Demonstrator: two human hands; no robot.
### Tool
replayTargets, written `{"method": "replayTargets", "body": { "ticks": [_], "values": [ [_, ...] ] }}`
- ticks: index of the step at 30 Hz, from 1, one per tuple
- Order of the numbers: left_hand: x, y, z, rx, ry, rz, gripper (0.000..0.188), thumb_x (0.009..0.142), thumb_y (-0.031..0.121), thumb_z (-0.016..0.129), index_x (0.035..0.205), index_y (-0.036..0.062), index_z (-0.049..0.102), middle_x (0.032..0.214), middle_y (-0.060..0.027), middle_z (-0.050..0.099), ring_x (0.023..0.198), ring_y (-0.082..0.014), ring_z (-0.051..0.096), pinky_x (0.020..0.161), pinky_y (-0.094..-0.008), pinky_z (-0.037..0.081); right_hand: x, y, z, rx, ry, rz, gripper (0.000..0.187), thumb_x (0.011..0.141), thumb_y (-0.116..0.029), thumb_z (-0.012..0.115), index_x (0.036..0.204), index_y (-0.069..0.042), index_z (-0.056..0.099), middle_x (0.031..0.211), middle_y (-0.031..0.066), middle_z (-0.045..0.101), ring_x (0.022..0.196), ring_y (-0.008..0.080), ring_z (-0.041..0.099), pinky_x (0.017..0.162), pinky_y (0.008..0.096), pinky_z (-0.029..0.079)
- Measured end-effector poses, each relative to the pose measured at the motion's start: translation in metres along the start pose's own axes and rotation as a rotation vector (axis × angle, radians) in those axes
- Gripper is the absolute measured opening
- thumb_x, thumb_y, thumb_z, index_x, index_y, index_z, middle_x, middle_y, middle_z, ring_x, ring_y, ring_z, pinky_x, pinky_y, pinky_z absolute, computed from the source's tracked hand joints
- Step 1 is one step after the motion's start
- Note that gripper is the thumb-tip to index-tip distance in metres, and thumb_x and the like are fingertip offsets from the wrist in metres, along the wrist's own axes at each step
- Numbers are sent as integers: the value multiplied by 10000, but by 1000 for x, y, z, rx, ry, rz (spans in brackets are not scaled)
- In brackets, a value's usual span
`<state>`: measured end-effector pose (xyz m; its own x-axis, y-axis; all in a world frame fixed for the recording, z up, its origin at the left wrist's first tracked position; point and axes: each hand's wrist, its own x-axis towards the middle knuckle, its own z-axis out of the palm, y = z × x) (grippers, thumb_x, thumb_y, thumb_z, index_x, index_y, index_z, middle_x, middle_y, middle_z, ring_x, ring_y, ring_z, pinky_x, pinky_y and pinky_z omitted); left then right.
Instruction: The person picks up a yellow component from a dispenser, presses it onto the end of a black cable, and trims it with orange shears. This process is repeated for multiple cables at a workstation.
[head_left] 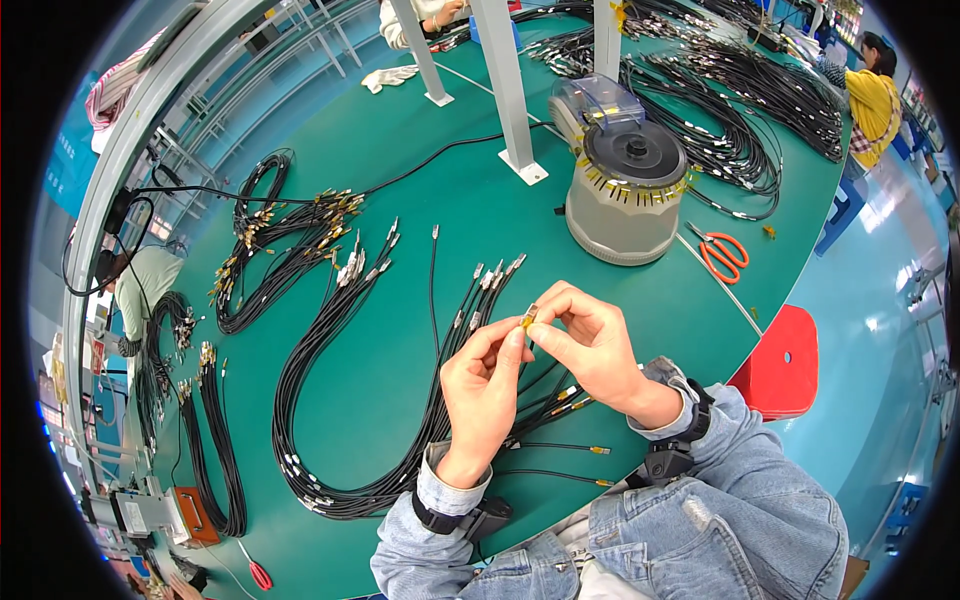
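Note:
My left hand (484,385) and my right hand (592,342) meet over the green table, fingertips pinched together. Between them is a small metal cable connector (530,314) with a bit of yellow tape on it; most of it is hidden by the fingers. A long bundle of black cables (283,415) curves in a U below and left of my hands, with silver connectors at its ends. Several cable ends with yellow-wrapped connectors (599,450) lie beneath and beside my wrists.
A round grey tape dispenser (622,215) with yellow strips around its rim stands beyond my right hand. Orange-handled scissors (722,257) lie right of it. Grey metal posts (507,90) rise from the table. More cable bundles (290,250) lie left and far right. A red stool (785,365) stands at right.

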<state>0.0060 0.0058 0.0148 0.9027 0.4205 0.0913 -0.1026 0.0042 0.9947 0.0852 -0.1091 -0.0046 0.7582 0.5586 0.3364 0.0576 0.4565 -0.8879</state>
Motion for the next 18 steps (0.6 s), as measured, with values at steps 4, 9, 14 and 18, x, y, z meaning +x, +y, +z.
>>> {"method": "replayTargets", "body": {
  "ticks": [4, 9, 14, 18],
  "values": [
    [0, 1, 1, 5, -8, 19, 177, 892, 64, 558, 1029, -34, 610, 832, -42, 627, 706, -71, 569, 643, -200, 474, 0, 2, -1, 13, -5, -25, 46, 846, -22, 582, 857, 10, 550, 900, 71, 519, 833, 139, 515, 750, 288, 433],
    [-2, 2, 0, -25, -8, 26, 177, 893, 57, 552, 1034, -35, 607, 846, -47, 629, 726, -75, 572, 659, -207, 479, 0, 3, 0, 14, -49, -50, 46, 849, -23, 579, 854, 9, 546, 907, 74, 513, 810, 141, 522, 730, 290, 446],
    [-1, 0, 0, -30, -16, 27, 181, 894, 54, 549, 1042, -35, 603, 859, -51, 628, 749, -79, 575, 676, -211, 483, 0, 2, 0, 41, -19, -23, 48, 850, -24, 577, 851, 8, 542, 912, 76, 510, 799, 141, 524, 721, 290, 450],
    [-2, 0, 0, -30, -13, 27, 180, 893, 49, 547, 1042, -36, 602, 867, -53, 629, 753, -81, 576, 681, -212, 485, 0, 2, 0, 29, -8, -8, 47, 849, -25, 577, 850, 6, 542, 912, 71, 513, 818, 137, 517, 741, 290, 442]
  ]
}}
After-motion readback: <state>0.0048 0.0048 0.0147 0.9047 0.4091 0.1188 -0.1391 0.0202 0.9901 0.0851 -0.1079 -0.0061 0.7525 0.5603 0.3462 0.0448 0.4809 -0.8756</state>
